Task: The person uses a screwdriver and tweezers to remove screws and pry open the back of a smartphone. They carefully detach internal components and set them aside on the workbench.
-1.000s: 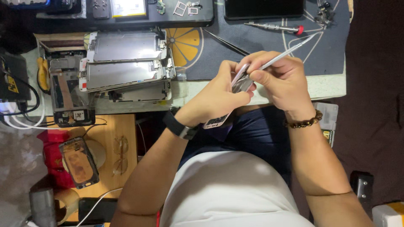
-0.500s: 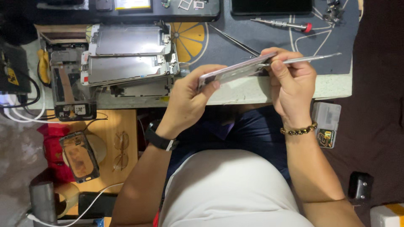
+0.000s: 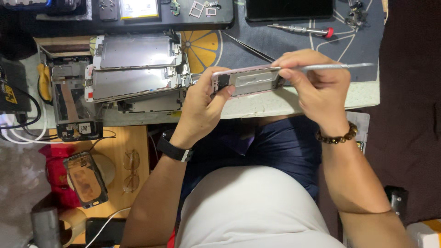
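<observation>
At the far left lies one opened dark phone chassis with bare circuitry [image 3: 69, 103], with white cables [image 3: 18, 128] trailing beside it; nearer, on the low wooden side table [image 3: 119, 151], rest one cracked dark-cased phone [image 3: 86, 179] and one pair of clear-rimmed spectacles [image 3: 131, 171]. Just right of the chassis sits a stack of silver metal phone screen backplates [image 3: 135, 69]; at least three can be counted, the lowest mostly hidden. Beyond them an orange-slice patterned grey work mat [image 3: 229, 46] covers the bench.

The left hand [image 3: 202, 108], a black watch [image 3: 173, 149] on its wrist, grasps the left end of one pale pink phone frame with an open metal interior [image 3: 250, 80], thumb and fingers pinched over its corner; the frame is held edge-up in the air just above the near edge of the bench, spanning the gap between both hands. It looks long and thin, its rim pink, its hollow silver-grey with a dark patch at the left end.

The right hand [image 3: 317, 87], a brown beaded bracelet [image 3: 337, 136] at its wrist, closes over the frame's right end and also grips one slim silver metal pry tool [image 3: 340, 66], whose shaft runs out to the right; its tip is hidden by the fingers. Farther off lie one red-capped silver screwdriver [image 3: 301, 30] and one black slab phone [image 3: 289, 9].
</observation>
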